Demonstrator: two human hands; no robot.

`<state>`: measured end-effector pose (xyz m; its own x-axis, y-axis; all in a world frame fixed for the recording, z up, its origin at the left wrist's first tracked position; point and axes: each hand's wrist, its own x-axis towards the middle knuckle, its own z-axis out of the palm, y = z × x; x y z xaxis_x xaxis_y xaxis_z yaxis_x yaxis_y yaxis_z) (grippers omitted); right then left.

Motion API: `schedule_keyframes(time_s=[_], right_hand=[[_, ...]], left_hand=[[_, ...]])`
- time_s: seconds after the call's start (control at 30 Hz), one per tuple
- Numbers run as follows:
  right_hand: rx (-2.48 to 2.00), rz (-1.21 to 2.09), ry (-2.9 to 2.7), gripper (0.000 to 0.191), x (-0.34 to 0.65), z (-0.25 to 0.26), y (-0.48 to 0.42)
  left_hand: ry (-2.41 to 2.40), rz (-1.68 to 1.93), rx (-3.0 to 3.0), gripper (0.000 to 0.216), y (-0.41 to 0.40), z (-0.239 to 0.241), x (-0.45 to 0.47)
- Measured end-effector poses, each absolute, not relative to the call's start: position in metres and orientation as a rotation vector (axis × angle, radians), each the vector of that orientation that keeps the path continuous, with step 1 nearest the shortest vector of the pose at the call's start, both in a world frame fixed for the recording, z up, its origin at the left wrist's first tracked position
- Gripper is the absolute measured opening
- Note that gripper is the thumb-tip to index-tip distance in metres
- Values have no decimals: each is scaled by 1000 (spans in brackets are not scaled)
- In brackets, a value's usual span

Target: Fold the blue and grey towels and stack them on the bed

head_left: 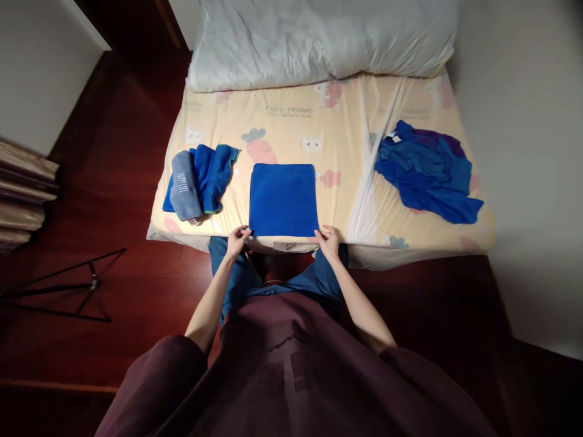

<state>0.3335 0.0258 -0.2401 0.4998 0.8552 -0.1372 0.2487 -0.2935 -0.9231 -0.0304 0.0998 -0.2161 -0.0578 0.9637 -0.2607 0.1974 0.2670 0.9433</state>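
Note:
A folded blue towel [283, 200] lies flat as a near square at the front edge of the bed, straight ahead of me. My left hand [237, 241] pinches its near left corner. At the near right corner, my right hand [328, 241] has thumb and fingers closed on the cloth in the same way. Left of the towel rests a rolled grey towel [183, 185] with white lettering, lying on a crumpled blue towel [214, 176] that has a greenish edge. Both hands are low, by the mattress edge.
On the right of the bed lies a loose heap of blue and purple clothes [423, 173]. A pale quilt [319, 42] is bundled at the far side of the patterned bed sheet [291, 136]. Black tripod legs [68, 288] stand on the floor at left, near a curtain [25, 194].

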Motion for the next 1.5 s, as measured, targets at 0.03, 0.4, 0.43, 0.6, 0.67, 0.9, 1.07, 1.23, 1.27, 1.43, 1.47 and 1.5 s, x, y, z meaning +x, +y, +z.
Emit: schedule_keyframes(time_s=[0.03,0.4,0.43,0.6,0.67,0.9,1.07,1.23,1.27,1.43,1.47,1.5], right_hand=[[-1805,808,-898,52,335,-243,27],[-1674,1103,-623,61,349,-233,25],[-1664,1125,-616,62,351,-232,22],[-1682,1167,-630,63,359,-228,9],[-1676,1156,-645,61,359,-227,6],[-1740,1148,-857,60,362,-227,5],[-1777,1117,-968,66,361,-226,14],[-1791,1078,-994,64,364,-219,12],[-1790,1073,-987,63,365,-218,10],[-1809,1084,-973,61,366,-216,-4],[-1814,1096,-969,62,365,-216,-5],[-1817,1121,-965,63,364,-217,-6]], left_hand=[[1505,926,1108,51,100,-219,-31],[1477,1043,1198,37,89,-222,-36],[1468,1073,1219,36,88,-223,-38],[1482,1084,1324,32,78,-227,-51],[1500,1059,1374,30,74,-228,-55],[1496,865,1388,32,72,-225,-52],[1594,835,1259,40,77,-224,-40],[1574,883,1252,39,70,-222,-45],[1560,889,1263,38,67,-222,-48],[1553,835,1317,38,59,-221,-58],[1552,810,1323,39,60,-221,-58],[1545,780,1330,41,62,-221,-58]])
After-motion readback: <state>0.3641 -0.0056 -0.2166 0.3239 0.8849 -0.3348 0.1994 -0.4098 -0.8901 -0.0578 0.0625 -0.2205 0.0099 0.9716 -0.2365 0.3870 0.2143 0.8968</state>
